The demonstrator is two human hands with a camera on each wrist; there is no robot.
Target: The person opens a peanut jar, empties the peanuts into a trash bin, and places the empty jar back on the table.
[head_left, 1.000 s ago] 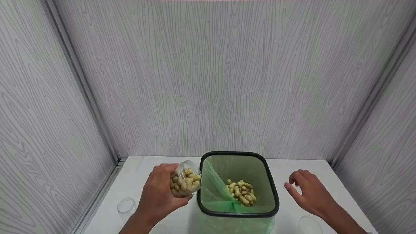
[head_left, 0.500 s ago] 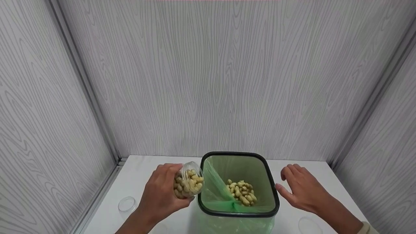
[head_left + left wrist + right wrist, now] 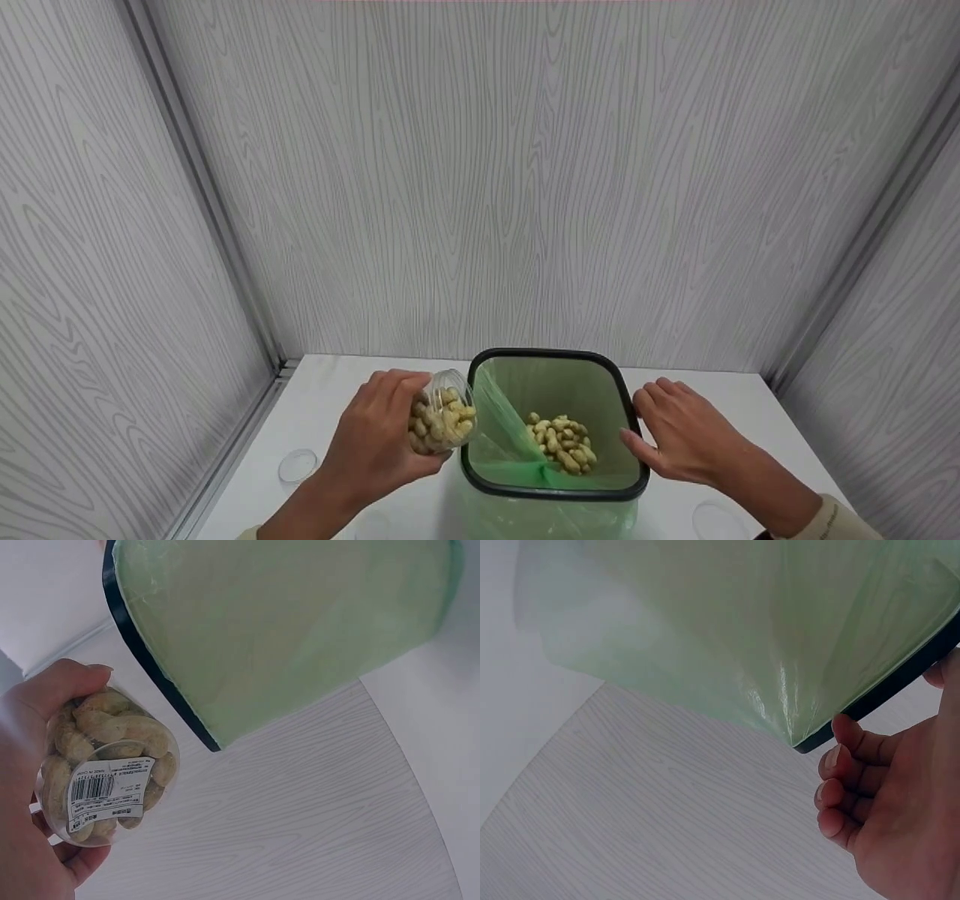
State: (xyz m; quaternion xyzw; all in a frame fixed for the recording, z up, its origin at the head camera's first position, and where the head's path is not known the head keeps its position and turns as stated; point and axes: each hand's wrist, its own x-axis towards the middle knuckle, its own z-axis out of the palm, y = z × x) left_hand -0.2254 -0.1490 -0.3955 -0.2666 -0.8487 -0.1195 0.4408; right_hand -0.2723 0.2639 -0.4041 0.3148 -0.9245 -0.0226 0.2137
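My left hand (image 3: 379, 431) grips a clear plastic jar of unshelled peanuts (image 3: 450, 420). The jar is tilted, its mouth facing right beside the bin's left rim. In the left wrist view a white barcode label shows on the jar's base (image 3: 105, 795). A square trash bin (image 3: 559, 493) with a black rim and a green liner bag stands in the middle. Inside it lies a pile of peanuts (image 3: 562, 442). At the bin's right rim is my right hand (image 3: 682, 435), loosely curled. Its thumb and index fingertip (image 3: 845, 726) meet the rim.
A clear round lid or container (image 3: 298, 466) rests on the white table (image 3: 345, 367) at the left. Another faint clear disc (image 3: 716, 519) lies near the front right. Wood-grain panels (image 3: 480, 187) enclose the back and sides.
My right hand has moved left to the bin's rim. The left hand has shifted slightly right with the jar. The peanut pile in the bin looks the same.
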